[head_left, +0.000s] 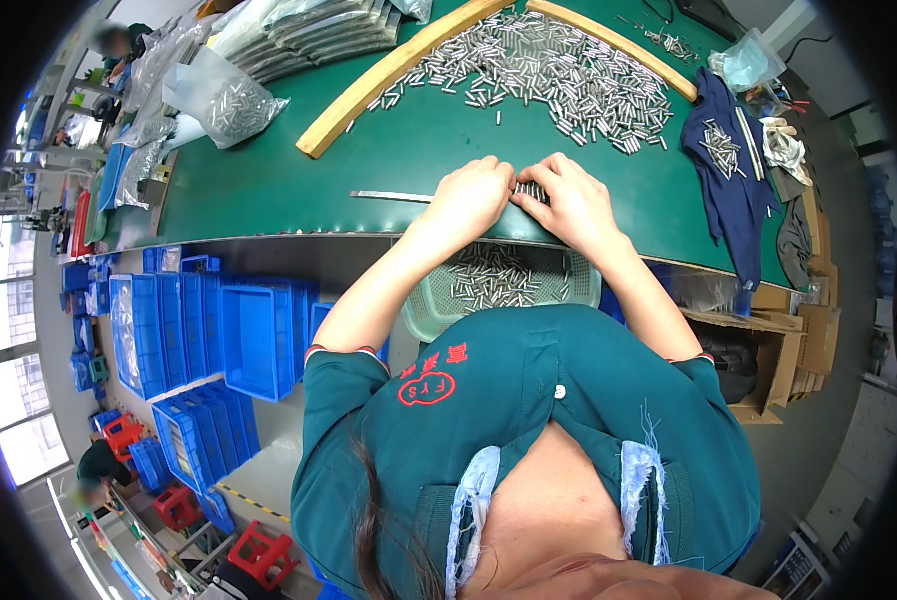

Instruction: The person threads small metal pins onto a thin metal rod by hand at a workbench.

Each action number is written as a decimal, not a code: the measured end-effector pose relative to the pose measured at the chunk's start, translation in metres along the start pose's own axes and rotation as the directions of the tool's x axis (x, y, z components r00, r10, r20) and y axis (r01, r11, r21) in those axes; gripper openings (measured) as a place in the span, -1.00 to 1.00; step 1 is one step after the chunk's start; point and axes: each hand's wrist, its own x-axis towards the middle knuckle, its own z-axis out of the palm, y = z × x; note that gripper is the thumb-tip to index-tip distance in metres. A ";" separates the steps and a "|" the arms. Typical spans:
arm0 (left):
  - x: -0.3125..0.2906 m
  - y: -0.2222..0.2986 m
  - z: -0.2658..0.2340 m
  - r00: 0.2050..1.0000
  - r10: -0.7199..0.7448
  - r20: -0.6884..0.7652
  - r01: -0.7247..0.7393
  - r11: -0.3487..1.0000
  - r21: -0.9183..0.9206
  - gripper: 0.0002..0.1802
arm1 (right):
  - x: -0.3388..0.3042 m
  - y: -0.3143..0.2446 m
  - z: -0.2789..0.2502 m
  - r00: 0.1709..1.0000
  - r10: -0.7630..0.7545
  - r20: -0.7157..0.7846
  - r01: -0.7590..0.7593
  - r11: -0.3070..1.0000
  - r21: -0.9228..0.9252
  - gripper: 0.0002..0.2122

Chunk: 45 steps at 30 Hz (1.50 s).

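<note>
My left hand [471, 203] rests near the front edge of the green table, fingers curled and closed. A thin metal strip [390, 196] runs out from under it to the left. Close beside it, my right hand [574, 207] has its thumb and fingers closed around a short row of small metal pins [534, 190], packed side by side. The two hands' fingertips nearly meet at the row's left end. My fingers hide part of the row and the strip's right end. Beyond the hands lies a wide heap of loose silvery pins [608, 100].
Two wooden bars [353, 105] flank the heap. Below the table edge, a pale green basket [423, 310] holds more pins. A bag of pins [230, 112] stands at left; a dark blue cloth [713, 190] with pins lies at right. Blue crates [258, 340] stand at lower left.
</note>
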 end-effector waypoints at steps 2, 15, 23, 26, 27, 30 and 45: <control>-0.006 0.004 0.000 1.000 -0.008 0.009 0.008 1.000 -0.007 -0.87 | -0.004 0.000 -0.001 1.000 -0.013 0.016 0.014 1.000 -0.013 -0.69; -0.013 0.017 -0.006 1.000 0.003 0.013 -0.003 0.999 -0.047 -0.86 | -0.033 0.008 -0.037 0.980 0.185 0.074 -0.185 0.983 -0.012 -0.62; -0.016 0.017 -0.009 1.000 -0.026 0.002 0.026 0.999 -0.026 -0.86 | -0.035 0.000 -0.039 0.975 0.186 0.126 -0.191 0.981 0.031 -0.65; -0.018 0.014 -0.009 0.999 -0.031 -0.009 0.031 0.999 -0.027 -0.86 | -0.031 -0.002 -0.035 0.984 0.145 0.103 -0.152 0.986 0.074 -0.65; -0.018 0.014 -0.009 0.999 -0.032 -0.010 0.032 0.999 -0.023 -0.86 | -0.029 -0.002 -0.033 0.984 0.145 0.104 -0.153 0.986 0.072 -0.65; -0.018 0.012 -0.009 0.999 -0.032 -0.020 0.032 0.999 -0.023 -0.86 | -0.021 -0.005 -0.024 0.991 0.105 0.084 -0.108 0.994 0.033 -0.65; -0.039 -0.034 -0.047 0.969 -0.154 -0.192 0.151 0.988 -0.025 -0.83 | 0.010 -0.019 0.009 0.987 -0.150 0.060 0.147 0.988 0.047 -0.79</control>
